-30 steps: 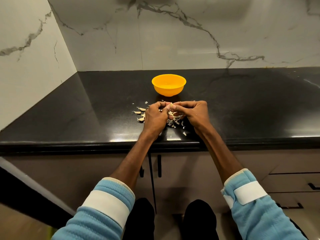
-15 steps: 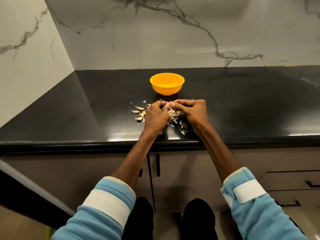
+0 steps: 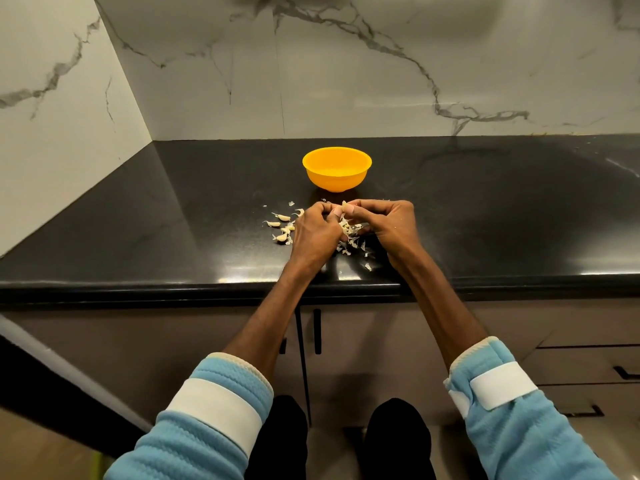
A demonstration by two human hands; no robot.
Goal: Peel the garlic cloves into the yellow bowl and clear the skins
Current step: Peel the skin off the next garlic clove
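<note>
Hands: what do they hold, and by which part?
Left hand and right hand pinch one garlic clove between their fingertips; only its tip shows.

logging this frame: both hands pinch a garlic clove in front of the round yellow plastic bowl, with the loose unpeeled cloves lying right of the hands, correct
Wrong side: the head view shows the loose unpeeled cloves left of the hands. The left hand and right hand do pinch a garlic clove in front of the round yellow plastic bowl.
</note>
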